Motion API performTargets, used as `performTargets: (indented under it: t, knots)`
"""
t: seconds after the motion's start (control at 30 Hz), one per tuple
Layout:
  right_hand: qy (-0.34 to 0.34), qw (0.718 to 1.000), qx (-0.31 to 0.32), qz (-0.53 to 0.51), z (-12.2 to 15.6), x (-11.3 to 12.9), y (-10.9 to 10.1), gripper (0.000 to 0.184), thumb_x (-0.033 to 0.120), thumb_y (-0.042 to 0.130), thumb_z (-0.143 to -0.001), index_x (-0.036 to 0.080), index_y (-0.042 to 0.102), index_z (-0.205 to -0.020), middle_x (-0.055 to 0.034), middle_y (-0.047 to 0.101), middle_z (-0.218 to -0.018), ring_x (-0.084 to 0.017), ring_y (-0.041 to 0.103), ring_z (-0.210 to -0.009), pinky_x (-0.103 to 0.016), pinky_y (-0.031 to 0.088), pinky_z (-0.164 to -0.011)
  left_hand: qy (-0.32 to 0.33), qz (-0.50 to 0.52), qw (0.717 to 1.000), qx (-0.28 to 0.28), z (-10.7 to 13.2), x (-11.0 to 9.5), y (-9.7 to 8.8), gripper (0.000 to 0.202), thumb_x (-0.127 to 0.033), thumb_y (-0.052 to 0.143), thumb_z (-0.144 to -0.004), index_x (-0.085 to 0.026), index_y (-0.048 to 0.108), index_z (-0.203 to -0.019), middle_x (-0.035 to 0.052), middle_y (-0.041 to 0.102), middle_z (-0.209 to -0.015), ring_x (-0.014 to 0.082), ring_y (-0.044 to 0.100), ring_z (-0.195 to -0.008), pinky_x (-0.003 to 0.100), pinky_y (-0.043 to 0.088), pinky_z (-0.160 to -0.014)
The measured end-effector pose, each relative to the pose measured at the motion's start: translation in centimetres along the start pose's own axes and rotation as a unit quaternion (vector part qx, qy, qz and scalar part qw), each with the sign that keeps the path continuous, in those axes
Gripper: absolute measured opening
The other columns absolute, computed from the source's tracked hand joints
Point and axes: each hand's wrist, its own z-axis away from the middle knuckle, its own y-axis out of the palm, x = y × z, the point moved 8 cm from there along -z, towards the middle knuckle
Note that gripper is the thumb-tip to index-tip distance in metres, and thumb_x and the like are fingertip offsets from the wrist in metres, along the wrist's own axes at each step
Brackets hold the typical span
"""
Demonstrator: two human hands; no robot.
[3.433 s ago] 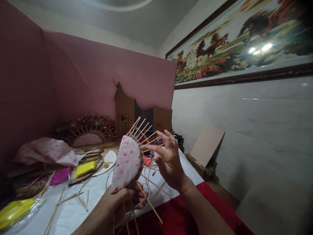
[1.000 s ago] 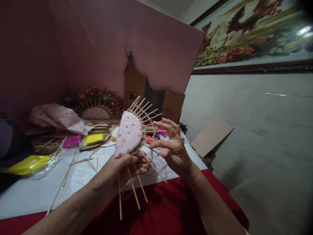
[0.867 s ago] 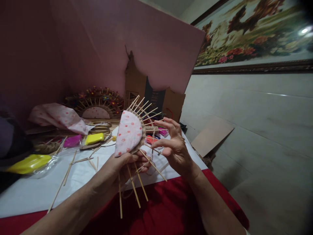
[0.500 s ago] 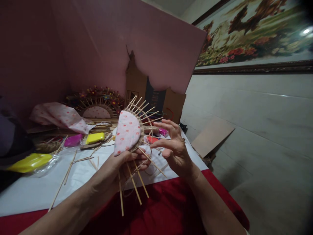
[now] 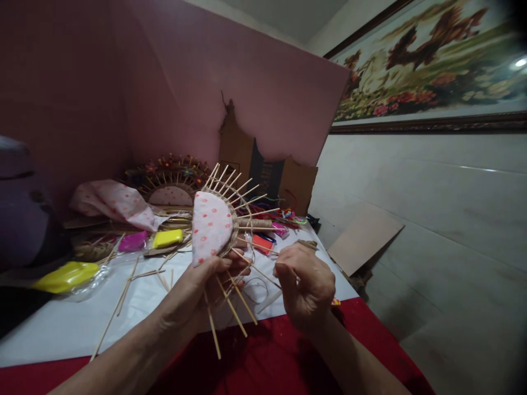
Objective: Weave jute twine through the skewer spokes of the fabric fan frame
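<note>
My left hand (image 5: 209, 282) grips the lower edge of a half-round craft piece (image 5: 212, 225), its thumb on the front and fingers behind. White cloth with small red-orange prints covers the piece. Thin wooden sticks (image 5: 236, 304) fan out from its curved side, with twine (image 5: 251, 208) woven round their bases and a looser strand farther out. To the right, my right hand (image 5: 307, 282) is curled, thumb against the fingers, near the tips of the lower right sticks. Whether it pinches a stick end or the twine is hidden.
Yellow (image 5: 168, 237) and magenta (image 5: 132, 241) clay packs lie left, with loose sticks (image 5: 123, 285) on the white table cover (image 5: 144, 307). Behind are a bundled printed cloth (image 5: 113, 203), a similar half-round piece decorated with flowers (image 5: 171, 195) and cut cardboard (image 5: 236, 145). A twine roll (image 5: 261, 224) lies beyond the sticks.
My right hand has moved down and its fingers, spread apart before, have curled closed. The left hand keeps its hold on the craft piece, and the view has shifted slightly.
</note>
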Motion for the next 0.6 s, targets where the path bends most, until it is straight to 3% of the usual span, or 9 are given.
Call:
performTargets:
  t: [0.13, 0.3, 0.47, 0.6]
  knots:
    - [-0.005, 0.999, -0.027, 0.020, 0.1, 0.3, -0.4, 0.016, 0.012, 0.051, -0.082, 0.020, 0.053, -0.068, -0.0008, 0.052, -0.057, -0.014, 0.050, -0.056, -0.030, 0.040, -0.055, 0.010, 0.008, 1.000, -0.009, -0.1, -0.3, -0.3, 0.014, -0.012, 0.057, -0.069, -0.010, 0.066, -0.079, 0.0080, 0.071, -0.078, 0.0170, 0.065, -0.074, 0.027, 0.052, -0.065]
    - [0.030, 0.998, -0.003, 0.061, 0.4, -0.2, 0.1, 0.014, 0.014, 0.055, -0.081, 0.019, 0.050, -0.068, 0.0022, 0.049, -0.057, -0.011, 0.043, -0.051, -0.026, 0.034, -0.051, 0.024, 0.008, 1.000, -0.014, -0.1, -0.5, -0.2, 0.014, -0.013, 0.061, -0.066, -0.012, 0.067, -0.079, 0.0061, 0.071, -0.077, 0.0181, 0.066, -0.073, 0.028, 0.051, -0.064]
    - [0.146, 0.989, -0.035, 0.005, 1.0, -2.2, -0.3, 0.029, 0.024, 0.047, -0.089, 0.018, 0.050, -0.060, 0.0020, 0.049, -0.054, -0.010, 0.045, -0.050, -0.026, 0.034, -0.051, 0.024, 0.021, 0.999, -0.020, -0.2, -0.7, -0.2, 0.013, -0.011, 0.060, -0.066, -0.010, 0.067, -0.077, 0.0071, 0.072, -0.076, 0.0169, 0.066, -0.071, 0.026, 0.051, -0.065]
    - [0.255, 0.952, -0.112, -0.127, 1.7, -4.8, -0.5, 0.046, 0.036, 0.040, -0.093, 0.018, 0.046, -0.051, 0.0028, 0.044, -0.047, -0.010, 0.043, -0.046, -0.026, 0.034, -0.050, 0.019, 0.040, 0.999, -0.023, -0.1, -1.0, -0.4, 0.012, -0.011, 0.058, -0.070, -0.011, 0.068, -0.077, 0.0074, 0.072, -0.078, 0.0171, 0.067, -0.072, 0.027, 0.052, -0.067]
